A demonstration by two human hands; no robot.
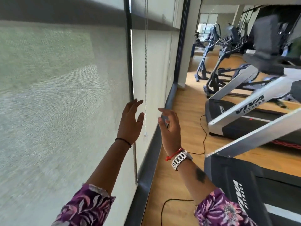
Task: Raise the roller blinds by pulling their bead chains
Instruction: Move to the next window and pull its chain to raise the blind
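Head view: bead chain (pixel 146 70) hanging untouched between left hand (pixel 131 121) and right hand (pixel 170 128), fingers spread.

Soft daylight glows through the blind (pixel 65 95), leaving the room bright; its weave smears with motion blur, and the treadmills (pixel 244 115) bend at the edges.

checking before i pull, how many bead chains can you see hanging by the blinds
1. The bead chain hangs in front of the right blind, between the left hand and right hand. Others may be out of view.
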